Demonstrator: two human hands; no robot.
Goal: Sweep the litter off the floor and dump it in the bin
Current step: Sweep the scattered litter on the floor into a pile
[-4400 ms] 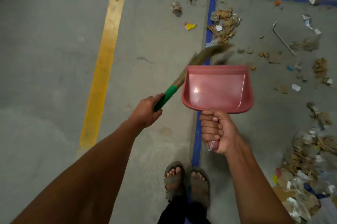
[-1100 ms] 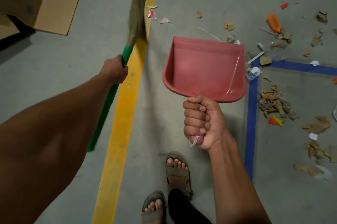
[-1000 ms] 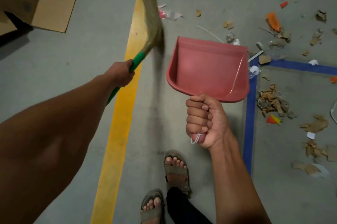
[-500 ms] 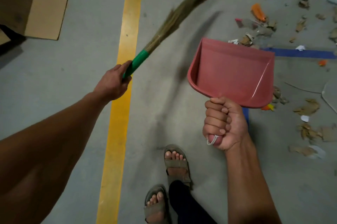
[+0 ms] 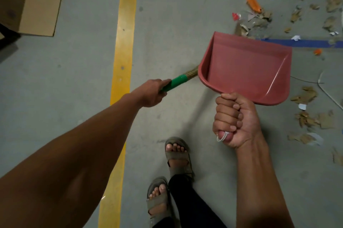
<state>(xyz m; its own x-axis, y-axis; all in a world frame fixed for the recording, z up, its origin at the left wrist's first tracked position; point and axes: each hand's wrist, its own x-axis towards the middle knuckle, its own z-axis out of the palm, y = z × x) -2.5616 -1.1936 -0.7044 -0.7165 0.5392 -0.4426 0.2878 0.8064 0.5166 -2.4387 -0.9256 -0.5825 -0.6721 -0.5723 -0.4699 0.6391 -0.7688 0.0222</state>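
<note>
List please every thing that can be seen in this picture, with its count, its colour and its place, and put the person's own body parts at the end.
dustpan: one, red, held above the floor right of centre, nothing seen inside
broom: one, green handle and straw bristles, mostly hidden behind the dustpan
litter: many scraps, brown, white, orange, red, on the floor at the upper right and right
yellow line: one, along the floor, left of centre
blue line: one, across the floor, upper right
cardboard box: one, brown, upper left corner
sandals: two, grey-brown, on the feet, bottom centre
left hand: grips the broom handle
right hand: grips the dustpan handle
</note>
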